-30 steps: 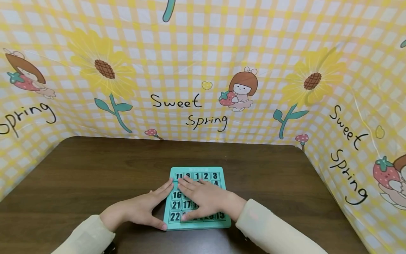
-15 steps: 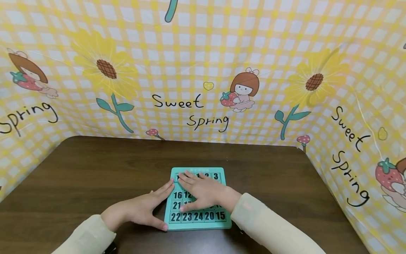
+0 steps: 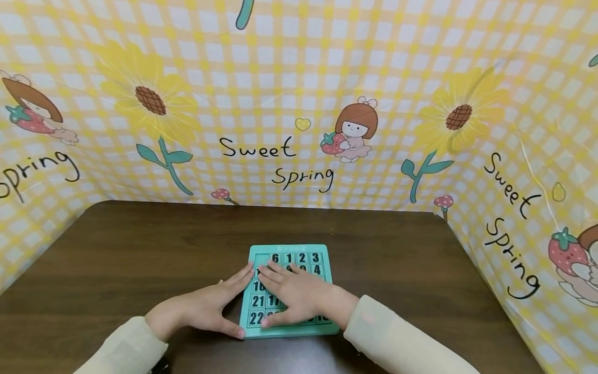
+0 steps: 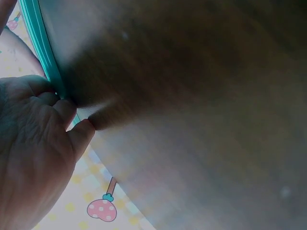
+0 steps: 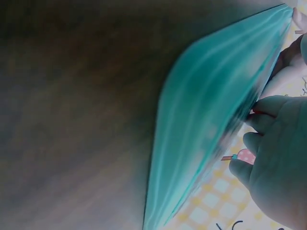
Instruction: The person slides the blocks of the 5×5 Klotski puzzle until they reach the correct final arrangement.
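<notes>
A teal sliding number puzzle (image 3: 304,248) lies flat on the brown table. Its black-numbered tiles fill a grid, with an empty slot (image 3: 262,258) at the top left, beside tile 6 (image 3: 275,258). My left hand (image 3: 198,308) spreads along the puzzle's left side, fingertips at the upper edge and thumb at the lower corner; the left wrist view shows this hand against the teal rim (image 4: 43,48). My right hand (image 3: 299,296) lies over the middle tiles, its extended fingertips on the second row at the left. Several tiles are hidden beneath it.
The brown table (image 3: 397,259) extends around the puzzle. A yellow checked cloth (image 3: 261,78) with flowers and lettering hangs behind the table and along both sides.
The top-left tile has slid down into the second row, leaving the slot above it. My right hand moved up over the top row, then back toward me. My left hand stayed put.
</notes>
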Demonstrator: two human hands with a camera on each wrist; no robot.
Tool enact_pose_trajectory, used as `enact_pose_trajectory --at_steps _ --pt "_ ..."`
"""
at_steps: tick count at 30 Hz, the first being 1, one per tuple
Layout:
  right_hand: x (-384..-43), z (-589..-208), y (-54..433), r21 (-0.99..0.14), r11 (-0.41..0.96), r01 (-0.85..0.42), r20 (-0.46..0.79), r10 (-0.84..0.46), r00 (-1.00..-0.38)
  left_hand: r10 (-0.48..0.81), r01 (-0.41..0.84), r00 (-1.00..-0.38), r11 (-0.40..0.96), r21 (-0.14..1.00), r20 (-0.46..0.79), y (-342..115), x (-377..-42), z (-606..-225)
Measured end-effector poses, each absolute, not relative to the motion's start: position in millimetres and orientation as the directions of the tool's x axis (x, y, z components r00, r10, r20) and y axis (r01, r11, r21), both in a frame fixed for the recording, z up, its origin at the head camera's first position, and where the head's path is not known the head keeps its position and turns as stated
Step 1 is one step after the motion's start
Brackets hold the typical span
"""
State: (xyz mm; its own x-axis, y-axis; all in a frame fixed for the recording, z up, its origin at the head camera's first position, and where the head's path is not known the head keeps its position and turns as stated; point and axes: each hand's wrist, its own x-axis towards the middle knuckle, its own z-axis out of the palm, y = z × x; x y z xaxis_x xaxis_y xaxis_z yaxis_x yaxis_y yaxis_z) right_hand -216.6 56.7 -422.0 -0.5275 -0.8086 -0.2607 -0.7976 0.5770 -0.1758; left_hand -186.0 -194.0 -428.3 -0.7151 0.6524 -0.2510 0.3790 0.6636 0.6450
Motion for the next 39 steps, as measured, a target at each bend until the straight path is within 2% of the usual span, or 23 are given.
enact_pose_trajectory --at_steps 11,23,39 --pt "-218 -421 65 -0.201 0.569 -0.797 -0.244 -0.817 -0.522 0.653 0.381 -0.716 0.662 0.646 -0.247 -194 -185 -429" --pt "-244 -421 83 -0.203 0.653 -0.729 -0.226 -0.756 -0.614 0.656 0.381 -0.716 0.654 0.654 -0.238 -195 -184 -428" --pt "-248 -417 63 -0.184 0.669 -0.72 -0.266 -0.739 -0.619 0.651 0.38 -0.717 0.665 0.643 -0.25 -194 -186 -427"
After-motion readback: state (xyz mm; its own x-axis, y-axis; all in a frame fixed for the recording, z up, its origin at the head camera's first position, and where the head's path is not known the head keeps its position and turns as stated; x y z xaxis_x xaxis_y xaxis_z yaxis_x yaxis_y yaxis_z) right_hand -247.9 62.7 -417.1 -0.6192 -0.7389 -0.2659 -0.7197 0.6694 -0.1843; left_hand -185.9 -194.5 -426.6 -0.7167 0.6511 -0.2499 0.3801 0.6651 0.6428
